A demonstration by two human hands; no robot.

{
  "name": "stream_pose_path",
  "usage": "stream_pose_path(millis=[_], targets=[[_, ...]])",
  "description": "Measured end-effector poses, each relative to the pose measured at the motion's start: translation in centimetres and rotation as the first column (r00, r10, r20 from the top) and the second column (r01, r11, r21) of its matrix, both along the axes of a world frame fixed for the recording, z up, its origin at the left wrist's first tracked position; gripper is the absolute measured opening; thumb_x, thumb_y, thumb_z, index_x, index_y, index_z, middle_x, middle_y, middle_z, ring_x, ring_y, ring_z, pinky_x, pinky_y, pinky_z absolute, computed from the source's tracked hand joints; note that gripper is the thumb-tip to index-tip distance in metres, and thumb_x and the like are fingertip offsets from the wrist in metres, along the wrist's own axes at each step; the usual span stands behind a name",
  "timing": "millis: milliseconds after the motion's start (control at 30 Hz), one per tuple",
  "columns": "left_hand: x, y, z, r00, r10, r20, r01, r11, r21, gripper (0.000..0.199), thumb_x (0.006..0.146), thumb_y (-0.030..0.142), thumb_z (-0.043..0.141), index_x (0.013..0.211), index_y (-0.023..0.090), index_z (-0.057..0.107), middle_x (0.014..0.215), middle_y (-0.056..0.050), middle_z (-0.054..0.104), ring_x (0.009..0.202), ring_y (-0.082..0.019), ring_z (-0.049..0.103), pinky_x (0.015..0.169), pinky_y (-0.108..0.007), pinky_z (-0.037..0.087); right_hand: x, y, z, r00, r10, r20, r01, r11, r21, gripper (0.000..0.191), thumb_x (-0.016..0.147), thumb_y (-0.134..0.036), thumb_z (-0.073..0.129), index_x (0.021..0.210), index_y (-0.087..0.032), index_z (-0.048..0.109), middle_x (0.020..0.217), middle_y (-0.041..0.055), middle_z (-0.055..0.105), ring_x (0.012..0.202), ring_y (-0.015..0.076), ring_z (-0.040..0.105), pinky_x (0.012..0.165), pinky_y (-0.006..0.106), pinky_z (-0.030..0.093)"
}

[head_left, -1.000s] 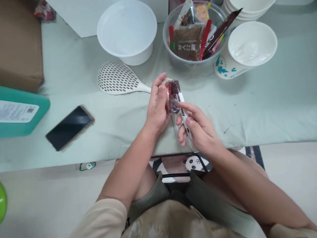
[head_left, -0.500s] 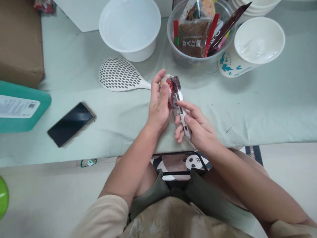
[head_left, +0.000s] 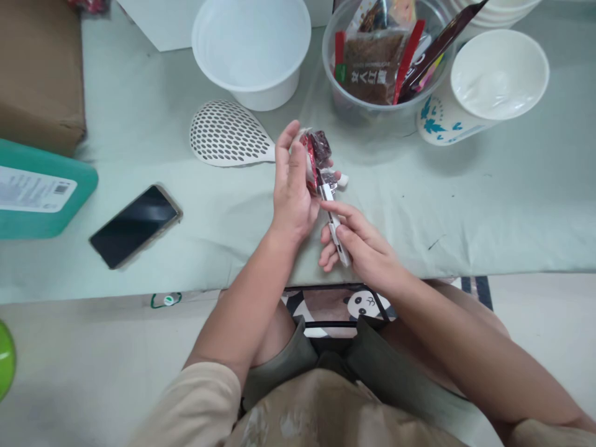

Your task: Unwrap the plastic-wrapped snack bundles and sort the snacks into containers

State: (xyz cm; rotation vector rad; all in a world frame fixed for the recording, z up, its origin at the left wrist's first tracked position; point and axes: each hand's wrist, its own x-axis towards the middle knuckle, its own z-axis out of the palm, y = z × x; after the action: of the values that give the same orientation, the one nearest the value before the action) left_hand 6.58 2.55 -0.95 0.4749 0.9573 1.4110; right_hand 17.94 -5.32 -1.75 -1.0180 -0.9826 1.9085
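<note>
My left hand [head_left: 294, 189] is closed round a small red and clear plastic packet [head_left: 311, 162] with dark contents. My right hand [head_left: 361, 242] grips a slim white utility knife [head_left: 336, 231], its forefinger laid along the top. The knife's dark tip meets the packet near my left palm; exactly where it touches is too small to tell. Just left of my left hand lies a white slotted skimmer [head_left: 228, 133], with its handle passing behind the hand. A small white end [head_left: 343, 180] shows to the right of the packet.
Behind my hands stand a white bowl [head_left: 251, 49], a clear tub [head_left: 333, 77] of packets and a paper cup [head_left: 498, 74]. On the left are a phone [head_left: 136, 226], a green container [head_left: 79, 186] and a brown box [head_left: 41, 74].
Both hands have shifted slightly left with the packet and knife. The knife has moved lower against the packet, and the small white end has come into view. The whole view has shifted a little.
</note>
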Motion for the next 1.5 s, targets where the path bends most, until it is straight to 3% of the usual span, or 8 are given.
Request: stream_pose_path(millis=[300, 533, 867, 933, 1033, 1200, 1367, 1500], targets=[[-0.8, 1.0, 0.5, 0.996, 0.075, 0.052, -0.068, 0.990, -0.122, 0.040, 0.098, 0.055, 0.064, 0.137, 0.047, 0.060, 0.116, 0.003, 0.072, 0.100, -0.017, 0.073, 0.082, -0.028, 0.065, -0.2, -0.5, -0.2, 0.998, 0.044, -0.034, -0.045, 0.999, -0.021, 0.036, 0.105, -0.041, 0.047, 0.140, -0.031, 0.050, 0.095, -0.0019, 0.056, 0.068, 0.0083, 0.068, 0.065, 0.025, 0.066], [-1.1, 1.3, 1.4, 0.986, 0.143, 0.085, -0.130, 0.982, -0.138, 0.045, 0.102, 0.054, 0.057, 0.147, 0.051, 0.051, 0.124, 0.006, 0.073, 0.133, -0.023, 0.061, 0.100, -0.036, 0.058, -0.4, -0.8, -0.6, 0.997, 0.074, -0.020, -0.075, 0.997, -0.029, 0.036, 0.105, -0.041, 0.047, 0.139, -0.031, 0.052, 0.095, -0.0015, 0.057, 0.069, 0.0085, 0.067, 0.065, 0.026, 0.066], [-3.1, 2.6, 0.9, 0.975, 0.179, 0.134, -0.148, 0.966, -0.214, 0.044, 0.101, 0.061, 0.052, 0.142, 0.044, 0.058, 0.119, 0.000, 0.077, 0.110, -0.020, 0.074, 0.089, -0.031, 0.062, 0.9, -0.1, 0.0, 0.973, 0.122, 0.195, -0.141, 0.986, 0.087, 0.042, 0.104, -0.043, 0.045, 0.142, -0.028, 0.049, 0.094, -0.0001, 0.063, 0.067, 0.0117, 0.069, 0.063, 0.030, 0.063], [-3.9, 2.9, 0.9, 0.965, 0.188, 0.182, -0.152, 0.969, -0.195, 0.043, 0.101, 0.062, 0.052, 0.137, 0.042, 0.062, 0.110, 0.000, 0.079, 0.106, -0.020, 0.075, 0.089, -0.032, 0.062, 2.5, 0.8, 0.5, 0.884, -0.016, 0.467, -0.100, 0.969, 0.224, 0.046, 0.100, -0.038, 0.052, 0.144, -0.026, 0.049, 0.094, 0.0014, 0.068, 0.068, 0.0151, 0.068, 0.067, 0.035, 0.062], [-4.5, 3.1, 0.7, 0.965, 0.176, 0.192, -0.144, 0.974, -0.172, 0.039, 0.098, 0.060, 0.057, 0.131, 0.040, 0.066, 0.099, 0.000, 0.080, 0.100, -0.020, 0.077, 0.086, -0.032, 0.063, 5.5, 2.5, 0.8, 0.498, -0.345, 0.796, -0.049, 0.905, 0.422, 0.039, 0.089, -0.030, 0.063, 0.126, -0.022, 0.062, 0.089, 0.0043, 0.071, 0.071, 0.0204, 0.065, 0.074, 0.041, 0.058], [-4.0, 2.7, 0.6, 0.979, 0.076, 0.187, -0.037, 0.978, -0.205, 0.033, 0.096, 0.056, 0.061, 0.122, 0.037, 0.070, 0.099, -0.002, 0.080, 0.106, -0.023, 0.077, 0.086, -0.035, 0.063, 8.6, 3.9, -0.3, 0.138, -0.487, 0.862, -0.188, 0.842, 0.506, 0.025, 0.085, -0.028, 0.059, 0.104, -0.021, 0.075, 0.098, 0.0131, 0.069, 0.088, 0.0282, 0.065, 0.079, 0.044, 0.054], [-3.0, 1.6, 1.2, 0.960, -0.103, 0.262, 0.154, 0.971, -0.184, 0.039, 0.101, 0.046, 0.043, 0.130, 0.033, 0.066, 0.110, -0.005, 0.079, 0.119, -0.029, 0.074, 0.091, -0.046, 0.064, 9.0, 3.8, -0.3, 0.049, -0.519, 0.853, -0.210, 0.830, 0.517, 0.028, 0.086, -0.029, 0.058, 0.109, -0.020, 0.072, 0.093, 0.0133, 0.067, 0.092, 0.0323, 0.064, 0.089, 0.052, 0.052], [-1.4, 0.4, 1.3, 0.938, -0.211, 0.277, 0.261, 0.953, -0.157, 0.044, 0.096, 0.032, 0.054, 0.139, 0.042, 0.058, 0.117, -0.001, 0.077, 0.115, -0.028, 0.076, 0.090, -0.047, 0.065, 7.3, 3.4, 1.1, 0.258, -0.610, 0.749, -0.172, 0.734, 0.657, 0.016, 0.089, -0.034, 0.059, 0.099, -0.023, 0.067, 0.096, 0.0106, 0.069, 0.092, 0.0280, 0.064, 0.088, 0.047, 0.053]])
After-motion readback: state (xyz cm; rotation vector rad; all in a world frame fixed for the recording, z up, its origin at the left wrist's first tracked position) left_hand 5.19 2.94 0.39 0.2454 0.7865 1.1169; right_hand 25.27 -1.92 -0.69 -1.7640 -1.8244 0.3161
